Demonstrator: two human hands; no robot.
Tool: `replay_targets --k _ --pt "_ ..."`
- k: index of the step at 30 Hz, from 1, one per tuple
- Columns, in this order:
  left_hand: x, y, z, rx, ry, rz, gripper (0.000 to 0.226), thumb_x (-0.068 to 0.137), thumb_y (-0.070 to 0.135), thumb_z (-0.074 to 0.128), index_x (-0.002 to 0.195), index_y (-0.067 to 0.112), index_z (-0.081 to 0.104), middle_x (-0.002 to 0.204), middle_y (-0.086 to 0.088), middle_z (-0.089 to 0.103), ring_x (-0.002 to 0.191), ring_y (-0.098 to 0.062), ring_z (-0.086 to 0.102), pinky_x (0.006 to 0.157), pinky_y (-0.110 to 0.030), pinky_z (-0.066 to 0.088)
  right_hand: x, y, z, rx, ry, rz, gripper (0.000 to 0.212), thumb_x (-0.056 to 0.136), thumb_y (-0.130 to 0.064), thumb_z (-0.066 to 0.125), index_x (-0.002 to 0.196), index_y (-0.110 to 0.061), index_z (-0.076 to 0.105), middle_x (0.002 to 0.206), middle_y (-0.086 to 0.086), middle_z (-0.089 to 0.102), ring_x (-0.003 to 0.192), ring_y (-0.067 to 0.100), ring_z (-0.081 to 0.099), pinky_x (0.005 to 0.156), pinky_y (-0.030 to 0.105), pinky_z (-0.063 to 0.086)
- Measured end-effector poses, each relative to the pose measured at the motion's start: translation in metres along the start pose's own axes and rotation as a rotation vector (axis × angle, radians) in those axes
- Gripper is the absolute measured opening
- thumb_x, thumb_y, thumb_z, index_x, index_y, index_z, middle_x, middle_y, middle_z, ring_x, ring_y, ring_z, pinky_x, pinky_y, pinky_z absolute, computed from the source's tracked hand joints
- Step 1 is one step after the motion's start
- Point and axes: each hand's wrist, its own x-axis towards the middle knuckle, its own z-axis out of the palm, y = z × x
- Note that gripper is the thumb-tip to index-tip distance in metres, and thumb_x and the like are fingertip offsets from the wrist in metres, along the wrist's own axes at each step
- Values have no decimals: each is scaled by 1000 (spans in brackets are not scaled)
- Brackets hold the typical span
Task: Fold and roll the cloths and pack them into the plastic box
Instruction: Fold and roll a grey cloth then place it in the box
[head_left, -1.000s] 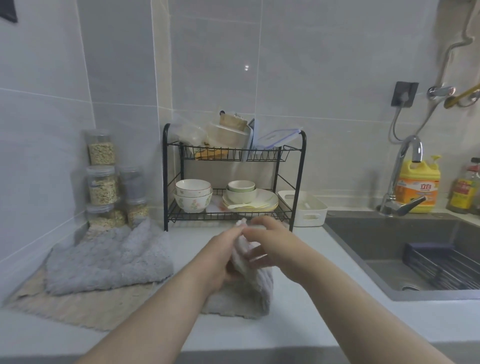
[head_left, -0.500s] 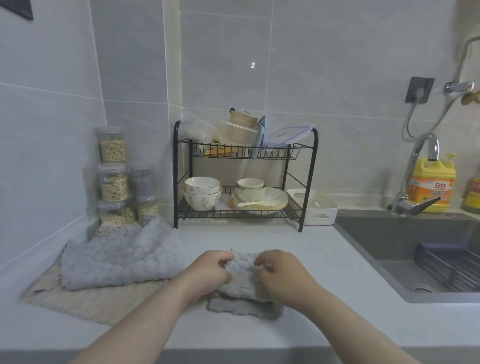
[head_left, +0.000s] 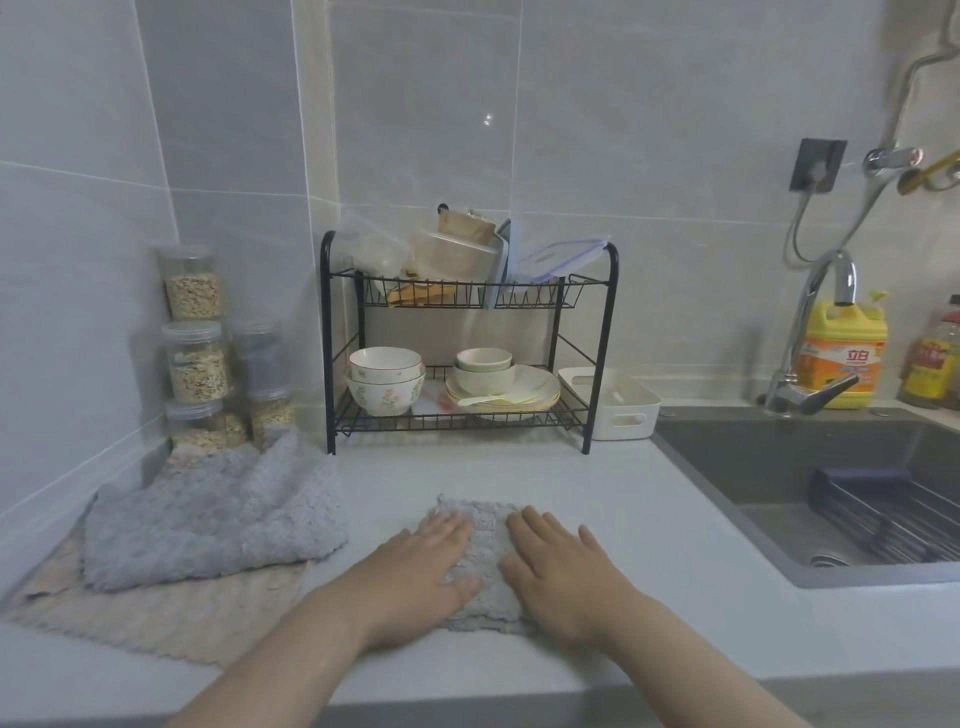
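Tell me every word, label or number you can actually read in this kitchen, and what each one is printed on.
"立白": large red characters on the orange label of the yellow detergent bottle behind the tap.
Smaller print on that same label: too blurred to read.
Red and yellow label on the dark bottle at the far right: too blurred to read.
Nothing else legible: the clear jars carry no visible labels.

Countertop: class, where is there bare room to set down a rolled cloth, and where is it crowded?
Free: the strip of countertop between the dish rack and the folded cloth under both hands, and the patch between that cloth and the sink. Crowded: the left corner, with jars, grey cloth and beige cloth.
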Motion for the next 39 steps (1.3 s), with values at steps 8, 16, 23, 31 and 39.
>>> replay_targets --k 8,16,23,31,39 --pt "-5 7 2 -7 -39 -83 72 96 58 19 151 23 -12 158 8 -20 143 -6 -20 119 -33 -6 5 5 6 96 0 81 64 97 -54 20 152 -20 15 160 2 14 147 23 14 118 47 11" --pt "-15 53 -5 88 109 -269 63 97 56 16 141 16 36 150 -8 33 138 -26 27 111 -40 25 2 -7 -14 -1 126 350 45 85 -49 43 111 -15 59 116 10 55 111 32 49 90 36 40" --pt "10 10 -37 -362 276 -286 61 88 31 59 141 14 34 141 -4 42 122 -22 46 101 -37 41 33 17 -24 165 92 18 22 92 -20 56 113 -17 60 105 8 56 102 30 56 85 31 44" --pt "26 -12 -35 -633 26 -236 60 62 17 86 115 17 57 114 2 66 104 -17 62 100 -38 47 23 32 -34 354 97 116 64 88 -43 61 143 -18 39 137 2 47 126 20 46 102 31 37" --pt "32 -15 -38 -816 26 -235 87 72 -4 74 145 16 33 142 -15 41 119 -21 50 97 -30 46 22 44 -48 474 -174 249 50 73 -42 77 108 -16 52 108 -1 56 96 18 53 77 26 42"
